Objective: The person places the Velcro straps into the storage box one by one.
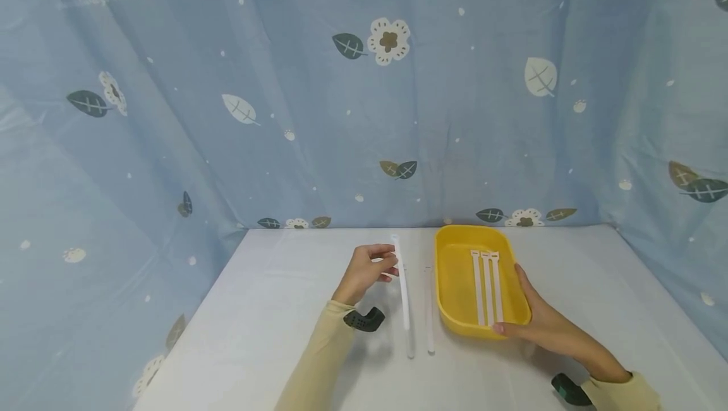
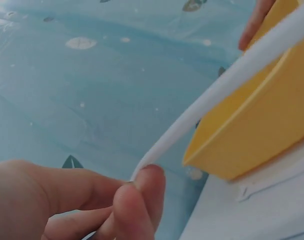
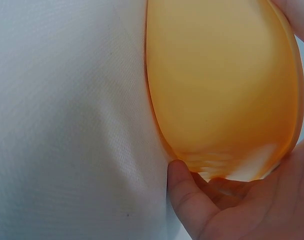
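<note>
Fingers (image 2: pixel 87 187) of left hand (image 1: pixel 364 270) pinch white strap (image 1: pixel 404 297) | right hand (image 1: pixel 548 324) grips yellow tray (image 1: pixel 457 278) | three straps (image 1: pixel 488 291) in tray

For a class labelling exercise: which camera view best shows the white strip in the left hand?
The head view: it shows nearly the whole white strip, with the left hand pinching it. The left wrist view gives a close-up, but the strip runs out of frame. The right wrist view doesn't show it.

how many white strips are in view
6: three white strips in the yellow tray, one held strip in the left hand, two strips on the table, one partly hidden behind the held strip.
</note>
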The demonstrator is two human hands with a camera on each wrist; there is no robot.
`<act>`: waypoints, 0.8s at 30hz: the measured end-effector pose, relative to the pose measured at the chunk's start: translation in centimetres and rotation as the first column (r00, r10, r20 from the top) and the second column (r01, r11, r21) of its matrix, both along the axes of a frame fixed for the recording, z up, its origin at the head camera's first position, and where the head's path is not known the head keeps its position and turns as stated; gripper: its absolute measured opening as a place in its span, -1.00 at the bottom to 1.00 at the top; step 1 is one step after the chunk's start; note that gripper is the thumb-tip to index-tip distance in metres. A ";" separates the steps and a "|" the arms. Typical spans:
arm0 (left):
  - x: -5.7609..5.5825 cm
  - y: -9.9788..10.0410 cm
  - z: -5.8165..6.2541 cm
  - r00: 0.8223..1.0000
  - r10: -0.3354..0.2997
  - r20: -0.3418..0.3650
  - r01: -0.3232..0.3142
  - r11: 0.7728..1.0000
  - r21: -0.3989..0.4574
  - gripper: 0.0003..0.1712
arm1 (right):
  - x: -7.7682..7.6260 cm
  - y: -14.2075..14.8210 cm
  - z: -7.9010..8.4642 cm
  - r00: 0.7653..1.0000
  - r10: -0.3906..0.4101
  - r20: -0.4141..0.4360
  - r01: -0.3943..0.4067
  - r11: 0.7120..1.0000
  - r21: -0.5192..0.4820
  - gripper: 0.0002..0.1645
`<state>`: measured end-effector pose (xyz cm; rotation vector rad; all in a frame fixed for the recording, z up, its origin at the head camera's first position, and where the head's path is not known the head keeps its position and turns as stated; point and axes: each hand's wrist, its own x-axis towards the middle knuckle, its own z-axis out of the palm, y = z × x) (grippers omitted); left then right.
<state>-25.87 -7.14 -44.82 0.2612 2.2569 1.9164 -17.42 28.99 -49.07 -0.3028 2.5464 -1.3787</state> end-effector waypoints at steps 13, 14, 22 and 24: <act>-0.7 1.6 1.1 1.000 0.004 0.001 -0.004 0.997 0.078 -0.55 | -0.1 -0.1 -0.1 1.000 -0.006 0.028 0.006 1.000 0.013 0.56; -0.8 1.7 1.2 1.000 0.004 0.001 -0.004 0.996 0.085 -0.55 | 0.0 -0.1 -0.1 1.000 -0.005 0.030 0.005 1.000 0.014 0.56; -1.3 3.1 2.2 1.000 0.005 0.009 -0.006 0.994 0.111 -0.58 | 0.1 0.0 0.1 1.000 -0.002 0.018 0.001 1.000 0.017 0.55; -1.4 3.5 2.4 1.000 0.003 0.008 -0.004 0.993 0.119 -0.59 | 0.1 0.0 0.1 1.000 -0.002 0.016 0.001 1.000 0.016 0.55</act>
